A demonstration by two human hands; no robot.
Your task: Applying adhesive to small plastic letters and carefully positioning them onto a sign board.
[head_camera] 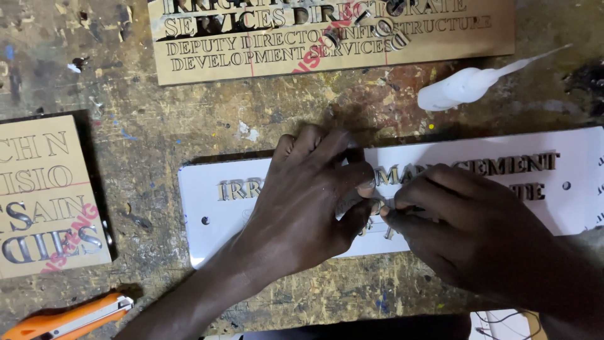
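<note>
Left hand [314, 195] and right hand [459, 220], fingertips pinched on a small letter piece [375, 206], atop white sign plate [207, 195]; white glue bottle [465, 85] lying just above it.

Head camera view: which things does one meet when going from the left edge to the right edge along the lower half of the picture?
Orange utility knife → tan cut-out letter board → left end of the white sign panel → left hand → right hand, with their fingertips meeting over a small letter piece on the panel.
</note>
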